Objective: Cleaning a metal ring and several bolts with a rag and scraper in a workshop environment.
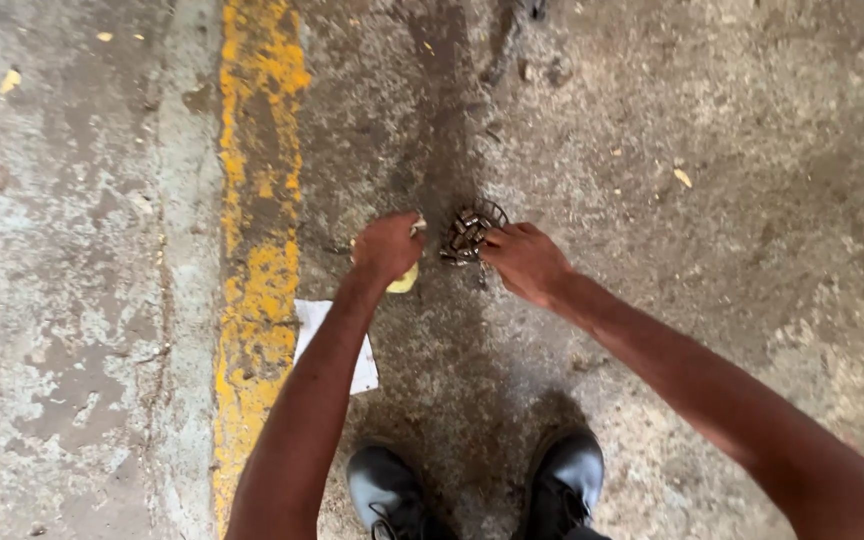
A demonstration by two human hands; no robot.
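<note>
- round rusty metal ring part (471, 232), dirty, on floor mid-scene, right hand (526, 262) touching its near-right edge
- yellow cloth (404, 279), bunched in left hand (386, 247), just left of ring

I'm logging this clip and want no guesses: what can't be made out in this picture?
Head view only:
- Yellow object: mostly hidden under the left hand; its kind is unclear.
- Round metal part: small and dark; its pieces blur together, and the right hand covers its near edge.
- White sheet: partly hidden by the left forearm.
- Black shoes: cut off by the bottom edge.
</note>
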